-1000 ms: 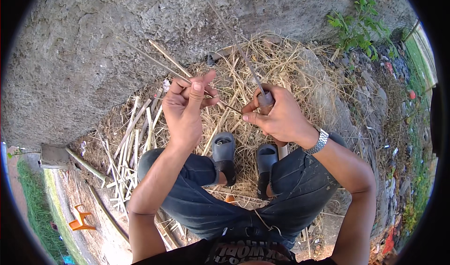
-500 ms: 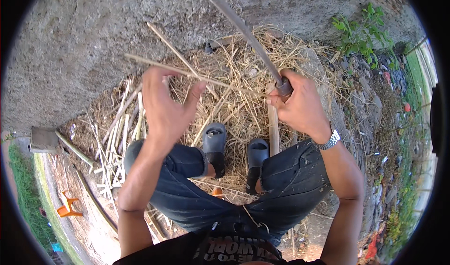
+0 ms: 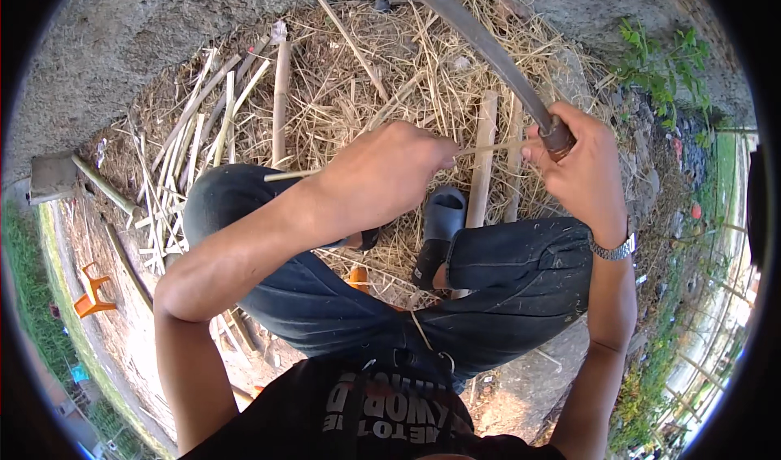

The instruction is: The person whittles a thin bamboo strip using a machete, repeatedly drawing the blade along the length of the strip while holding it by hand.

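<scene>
Twice gripping: with left fingers (image 3: pixel 445 152) clamped on a thin strip (image 3: pixel 494 147) left of the curved blade (image 3: pixel 490 47), with right fingers (image 3: pixel 579 121) round its handle (image 3: pixel 557 139); could get cut by slipping

The curved-bladed tool (image 3: pixel 495 51) is cut off at twelve o'clock; the left hand (image 3: pixel 390 167) hides part of the thin strip (image 3: pixel 495 147); a red scrap (image 3: pixel 695 211) toward three o'clock is too small to identify.
</scene>
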### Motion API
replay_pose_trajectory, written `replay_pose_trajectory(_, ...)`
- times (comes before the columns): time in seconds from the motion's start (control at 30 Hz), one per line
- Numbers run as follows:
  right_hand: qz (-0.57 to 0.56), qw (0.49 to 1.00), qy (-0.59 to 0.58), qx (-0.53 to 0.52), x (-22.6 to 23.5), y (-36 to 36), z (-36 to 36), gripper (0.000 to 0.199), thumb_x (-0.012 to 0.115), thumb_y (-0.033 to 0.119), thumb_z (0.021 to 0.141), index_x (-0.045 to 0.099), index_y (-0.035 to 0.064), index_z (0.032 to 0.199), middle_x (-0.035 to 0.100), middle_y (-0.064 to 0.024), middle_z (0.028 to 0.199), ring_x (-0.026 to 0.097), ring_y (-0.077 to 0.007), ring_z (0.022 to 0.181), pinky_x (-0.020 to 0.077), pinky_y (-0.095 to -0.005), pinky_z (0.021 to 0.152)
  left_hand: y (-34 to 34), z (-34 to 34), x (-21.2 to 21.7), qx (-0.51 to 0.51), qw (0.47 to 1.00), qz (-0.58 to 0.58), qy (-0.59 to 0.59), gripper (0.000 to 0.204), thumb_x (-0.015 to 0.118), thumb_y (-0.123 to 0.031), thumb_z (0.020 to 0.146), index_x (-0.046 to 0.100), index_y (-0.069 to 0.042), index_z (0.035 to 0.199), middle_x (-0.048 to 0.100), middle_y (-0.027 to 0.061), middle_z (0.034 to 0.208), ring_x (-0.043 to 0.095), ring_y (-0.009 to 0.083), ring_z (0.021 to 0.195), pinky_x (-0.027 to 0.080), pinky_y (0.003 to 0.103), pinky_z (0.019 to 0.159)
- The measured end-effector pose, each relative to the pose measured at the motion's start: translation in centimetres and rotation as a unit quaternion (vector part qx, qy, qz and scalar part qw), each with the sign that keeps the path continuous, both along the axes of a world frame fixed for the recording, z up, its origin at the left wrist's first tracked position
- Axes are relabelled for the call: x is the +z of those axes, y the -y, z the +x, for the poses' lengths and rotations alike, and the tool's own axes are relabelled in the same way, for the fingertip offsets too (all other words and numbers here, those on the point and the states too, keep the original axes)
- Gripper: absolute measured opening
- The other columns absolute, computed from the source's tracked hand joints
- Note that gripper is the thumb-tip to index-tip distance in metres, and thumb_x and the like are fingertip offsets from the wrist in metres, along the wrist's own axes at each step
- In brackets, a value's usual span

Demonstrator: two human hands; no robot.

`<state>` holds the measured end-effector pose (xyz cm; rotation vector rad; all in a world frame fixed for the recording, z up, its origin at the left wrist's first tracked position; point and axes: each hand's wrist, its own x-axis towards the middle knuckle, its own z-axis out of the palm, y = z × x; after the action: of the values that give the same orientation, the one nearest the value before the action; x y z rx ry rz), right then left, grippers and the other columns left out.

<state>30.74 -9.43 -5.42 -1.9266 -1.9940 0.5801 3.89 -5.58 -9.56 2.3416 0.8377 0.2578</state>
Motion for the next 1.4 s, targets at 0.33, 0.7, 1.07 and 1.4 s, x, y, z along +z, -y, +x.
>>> replay_pose_trajectory(0.33,0.304,0.953,-0.013,0.011,-0.1,0.9,-2.0,0.028,0.087,0.015,0.085,0.067,0.0008,0.099,0.058,-0.0174,0.141,0.068,-0.0244,0.088,0.0543,-0.0353,0.075,-0.2,-0.2,3.3,0.149,0.912,-0.302,0.232,0.021,0.064,-0.019,0.108,0.07,-0.001,0.117,0.067,0.0004,0.076,0.049,0.0006,0.062,0.035,0.021,0.054)
replay_pose_trajectory(0.7,0.189,0.977,-0.085,0.056,0.7,0.8,-1.6,0.031,0.086,0.017,0.08,0.066,0.0025,0.1,0.064,-0.0144,0.075,0.064,-0.0243,0.059,0.0481,-0.0362,0.056,-1.2,-1.5,4.3,0.193,0.731,-0.562,0.336,0.022,0.051,-0.021,0.112,0.064,-0.004,0.107,0.04,-0.0078,0.067,0.028,0.0016,0.051,0.019,0.022,0.046)
replay_pose_trajectory(1.07,0.053,0.984,-0.155,0.065,0.0,0.4,-1.9,0.069,0.062,0.065,0.1,0.07,-0.0015,0.082,0.051,-0.0091,0.05,0.054,-0.022,0.044,0.0408,-0.0385,0.046,-0.9,-1.1,4.5,0.144,0.597,-0.705,0.355,0.021,0.049,-0.023,0.113,0.061,-0.008,0.103,0.035,-0.0085,0.068,0.026,0.003,0.05,0.017,0.022,0.043)
replay_pose_trajectory(1.4,0.002,0.983,-0.132,0.126,0.8,0.7,-2.3,0.07,0.057,0.07,0.1,0.075,0.0036,0.089,0.063,-0.0152,0.058,0.067,-0.0356,0.055,0.0516,-0.0431,0.054,-0.9,-0.9,4.4,0.192,0.609,-0.691,0.34,0.018,0.049,-0.02,0.111,0.059,-0.008,0.102,0.033,-0.0083,0.067,0.025,0.0029,0.049,0.015,0.022,0.042)
